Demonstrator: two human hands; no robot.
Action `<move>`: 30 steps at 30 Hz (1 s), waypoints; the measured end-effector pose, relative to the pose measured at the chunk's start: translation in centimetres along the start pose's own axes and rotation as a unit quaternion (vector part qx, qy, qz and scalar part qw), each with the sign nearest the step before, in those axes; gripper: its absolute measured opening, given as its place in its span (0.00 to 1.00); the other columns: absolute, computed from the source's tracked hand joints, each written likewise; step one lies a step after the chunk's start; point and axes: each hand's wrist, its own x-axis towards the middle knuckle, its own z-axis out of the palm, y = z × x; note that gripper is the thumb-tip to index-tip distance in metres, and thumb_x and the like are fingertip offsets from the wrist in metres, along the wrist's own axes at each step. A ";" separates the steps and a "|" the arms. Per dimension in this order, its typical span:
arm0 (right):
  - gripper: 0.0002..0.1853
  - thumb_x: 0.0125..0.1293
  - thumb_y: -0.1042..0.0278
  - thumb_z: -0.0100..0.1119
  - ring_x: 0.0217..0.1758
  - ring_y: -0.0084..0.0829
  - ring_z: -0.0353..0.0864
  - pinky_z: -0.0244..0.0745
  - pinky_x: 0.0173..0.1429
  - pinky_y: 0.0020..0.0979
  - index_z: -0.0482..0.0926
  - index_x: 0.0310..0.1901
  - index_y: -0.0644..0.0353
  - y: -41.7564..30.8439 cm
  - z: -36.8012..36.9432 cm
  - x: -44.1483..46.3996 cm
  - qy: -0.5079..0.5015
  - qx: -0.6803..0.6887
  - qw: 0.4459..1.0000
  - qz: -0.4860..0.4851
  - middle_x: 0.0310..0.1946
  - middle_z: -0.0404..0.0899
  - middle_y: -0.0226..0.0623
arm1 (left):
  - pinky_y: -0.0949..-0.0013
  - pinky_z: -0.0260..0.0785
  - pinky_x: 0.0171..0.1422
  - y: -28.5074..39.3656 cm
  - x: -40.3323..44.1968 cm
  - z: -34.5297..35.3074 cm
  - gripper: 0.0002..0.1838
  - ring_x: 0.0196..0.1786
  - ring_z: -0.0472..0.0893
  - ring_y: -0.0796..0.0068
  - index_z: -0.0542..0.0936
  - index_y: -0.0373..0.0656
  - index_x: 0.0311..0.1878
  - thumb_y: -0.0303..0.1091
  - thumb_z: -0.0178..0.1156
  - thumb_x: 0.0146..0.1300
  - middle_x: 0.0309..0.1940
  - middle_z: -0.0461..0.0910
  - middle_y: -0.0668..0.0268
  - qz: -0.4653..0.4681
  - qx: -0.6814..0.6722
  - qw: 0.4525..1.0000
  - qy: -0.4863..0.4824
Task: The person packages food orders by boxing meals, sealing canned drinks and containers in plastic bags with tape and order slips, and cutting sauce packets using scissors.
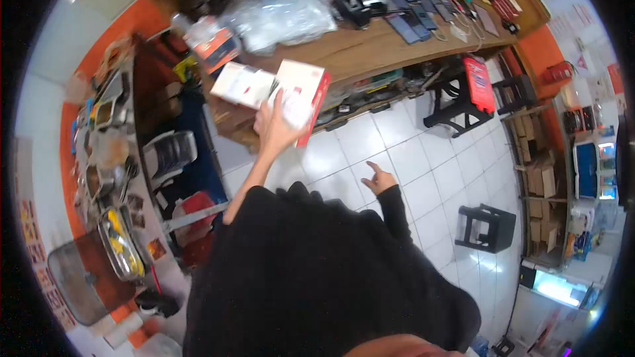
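Note:
My left hand is closed on a white box with red sides, holding it near the left end of the wooden counter. Against that box's left side lies another white box; whether my fingers also grip it is hard to tell. An orange and black box stands just behind, beside a heap of clear plastic bags. My right hand hangs over the tiled floor, fingers apart and holding nothing.
Several phones and cables lie on the counter's right part. Black stools stand on the floor, one under a red case. At left is a cluttered side counter; shelves with cardboard boxes line the right.

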 end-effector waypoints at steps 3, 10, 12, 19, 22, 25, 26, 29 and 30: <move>0.30 0.47 0.56 0.60 0.25 0.38 0.76 0.71 0.30 0.35 0.62 0.53 0.50 0.4 -2.0 4.3 -0.005 0.028 0.999 -0.044 0.18 0.74 0.40 | 0.44 0.51 0.51 3.6 10.5 9.5 0.53 0.54 0.57 0.45 0.52 0.55 0.61 0.53 0.66 0.27 0.51 0.54 0.46 -0.070 0.072 0.991 -0.085; 0.29 0.46 0.55 0.61 0.24 0.35 0.76 0.71 0.30 0.33 0.66 0.51 0.53 5.4 -11.5 18.9 0.018 0.019 1.000 -0.015 0.19 0.75 0.39 | 0.43 0.52 0.52 10.6 21.6 21.6 0.51 0.56 0.55 0.42 0.47 0.48 0.63 0.60 0.59 0.40 0.59 0.40 0.38 -0.154 0.072 0.979 -0.113; 0.28 0.46 0.54 0.61 0.24 0.36 0.77 0.71 0.32 0.33 0.68 0.50 0.53 7.6 -15.5 23.2 0.021 0.012 1.000 0.005 0.19 0.76 0.39 | 0.50 0.59 0.49 11.2 23.3 22.2 0.48 0.51 0.60 0.39 0.42 0.42 0.63 0.58 0.55 0.47 0.55 0.43 0.32 -0.109 0.022 0.977 -0.180; 0.18 0.46 0.62 0.62 0.19 0.25 0.73 0.69 0.25 0.26 0.76 0.42 0.53 15.7 -30.2 34.3 0.195 -0.039 0.980 0.008 0.17 0.73 0.33 | 0.55 0.59 0.52 11.7 26.3 21.7 0.49 0.47 0.64 0.33 0.30 0.40 0.62 0.48 0.55 0.52 0.53 0.45 0.28 -0.077 -0.071 0.906 -0.411; 0.18 0.43 0.59 0.62 0.21 0.31 0.76 0.70 0.28 0.29 0.76 0.41 0.44 21.2 -35.9 39.5 0.180 0.119 0.971 0.102 0.17 0.76 0.36 | 0.58 0.63 0.48 12.0 27.9 21.7 0.49 0.45 0.68 0.40 0.33 0.40 0.62 0.50 0.55 0.50 0.54 0.51 0.33 -0.063 0.045 0.889 -0.451; 0.21 0.48 0.62 0.54 0.28 0.42 0.75 0.70 0.34 0.38 0.72 0.47 0.39 29.3 -41.2 48.2 0.294 -0.057 0.953 0.053 0.22 0.75 0.43 | 0.57 0.64 0.45 10.9 30.7 22.8 0.41 0.44 0.71 0.46 0.49 0.39 0.60 0.52 0.53 0.51 0.46 0.63 0.36 -0.112 0.042 0.853 -0.508; 0.22 0.47 0.63 0.55 0.30 0.44 0.75 0.70 0.36 0.39 0.71 0.48 0.39 30.0 -44.0 51.6 0.225 -0.100 0.962 0.116 0.27 0.75 0.47 | 0.57 0.64 0.44 11.2 31.6 23.6 0.39 0.43 0.72 0.48 0.54 0.38 0.60 0.53 0.52 0.51 0.43 0.67 0.38 -0.134 0.041 0.841 -0.523; 0.26 0.46 0.62 0.56 0.38 0.44 0.74 0.68 0.43 0.38 0.67 0.52 0.45 38.0 -47.5 64.4 0.239 -0.204 0.944 0.102 0.34 0.74 0.50 | 0.56 0.64 0.41 17.6 36.2 20.5 0.30 0.39 0.75 0.54 0.73 0.34 0.42 0.57 0.48 0.53 0.28 0.74 0.44 -0.258 0.077 0.843 -0.465; 0.27 0.47 0.59 0.56 0.41 0.45 0.73 0.67 0.45 0.39 0.65 0.54 0.47 41.6 -48.3 69.2 0.235 -0.212 0.939 0.132 0.37 0.73 0.52 | 0.58 0.64 0.42 17.9 36.4 21.2 0.30 0.39 0.75 0.54 0.74 0.34 0.38 0.57 0.46 0.53 0.28 0.75 0.47 -0.260 0.064 0.860 -0.435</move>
